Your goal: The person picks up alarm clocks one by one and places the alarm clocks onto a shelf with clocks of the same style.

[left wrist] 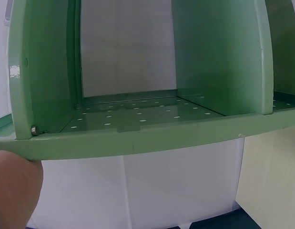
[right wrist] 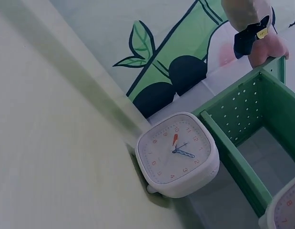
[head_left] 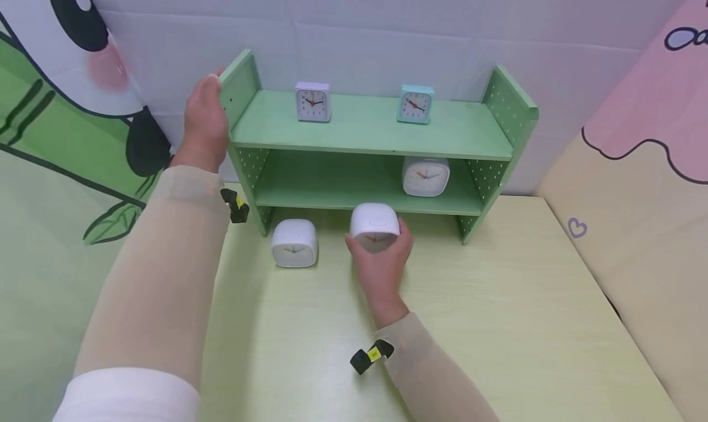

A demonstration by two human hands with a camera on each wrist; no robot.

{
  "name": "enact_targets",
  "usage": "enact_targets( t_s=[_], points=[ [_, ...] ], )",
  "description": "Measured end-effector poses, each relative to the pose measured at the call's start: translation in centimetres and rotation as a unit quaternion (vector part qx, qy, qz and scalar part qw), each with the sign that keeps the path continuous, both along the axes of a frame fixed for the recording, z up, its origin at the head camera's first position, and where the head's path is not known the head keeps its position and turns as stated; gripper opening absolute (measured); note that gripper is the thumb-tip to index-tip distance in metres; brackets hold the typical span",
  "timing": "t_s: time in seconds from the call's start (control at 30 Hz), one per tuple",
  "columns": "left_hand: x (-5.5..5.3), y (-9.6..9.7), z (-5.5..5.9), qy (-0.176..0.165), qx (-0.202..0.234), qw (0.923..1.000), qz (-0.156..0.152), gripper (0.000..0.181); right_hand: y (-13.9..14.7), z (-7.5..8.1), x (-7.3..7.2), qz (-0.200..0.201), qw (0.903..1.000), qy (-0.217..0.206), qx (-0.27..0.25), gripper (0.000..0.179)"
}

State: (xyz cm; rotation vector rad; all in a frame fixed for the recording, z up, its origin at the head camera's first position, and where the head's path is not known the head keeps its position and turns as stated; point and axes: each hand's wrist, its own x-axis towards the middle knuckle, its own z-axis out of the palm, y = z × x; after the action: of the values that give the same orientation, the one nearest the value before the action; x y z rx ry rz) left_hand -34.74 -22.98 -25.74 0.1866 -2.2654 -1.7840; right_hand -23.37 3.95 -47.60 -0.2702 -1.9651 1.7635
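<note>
My left hand point(head_left: 206, 124) grips the left side panel of a green two-tier shelf point(head_left: 359, 127); its fingers are partly hidden behind the panel. In the left wrist view, part of that hand point(left wrist: 16, 188) shows below the panel's edge. My right hand point(head_left: 383, 265) holds a white alarm clock point(head_left: 375, 218) in front of the lower tier, thumb on one side and fingers on the other. To its left, another white alarm clock point(head_left: 294, 244) stands on the table. A third white alarm clock point(head_left: 426, 177) sits on the lower tier at the right.
On the upper tier stand a small purple clock point(head_left: 313, 102) and a small turquoise clock point(head_left: 415, 104). The shelf is at the back of a pale wooden table point(head_left: 298, 330). A cartoon-printed cloth point(head_left: 381, 47) hangs behind and beside it.
</note>
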Motion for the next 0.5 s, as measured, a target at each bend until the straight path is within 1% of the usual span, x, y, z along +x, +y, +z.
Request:
enact_targets(
  t_s=[0.2,0.43,0.5],
  points=[
    [0.1,-0.1,0.0,-0.004,0.008,1.0,-0.002,0.051,0.0,1.4,-1.2,0.017,0.9993,0.029,0.015,0.105],
    [0.0,-0.1,-0.1,-0.002,0.002,1.0,-0.003,0.051,-0.4,3.5,-2.6,0.017,0.9983,0.049,0.026,0.108],
    [0.0,-0.1,-0.1,-0.004,0.006,1.0,-0.003,0.051,-0.4,4.2,-3.0,0.017,0.9979,0.056,0.028,0.108]
  ],
)
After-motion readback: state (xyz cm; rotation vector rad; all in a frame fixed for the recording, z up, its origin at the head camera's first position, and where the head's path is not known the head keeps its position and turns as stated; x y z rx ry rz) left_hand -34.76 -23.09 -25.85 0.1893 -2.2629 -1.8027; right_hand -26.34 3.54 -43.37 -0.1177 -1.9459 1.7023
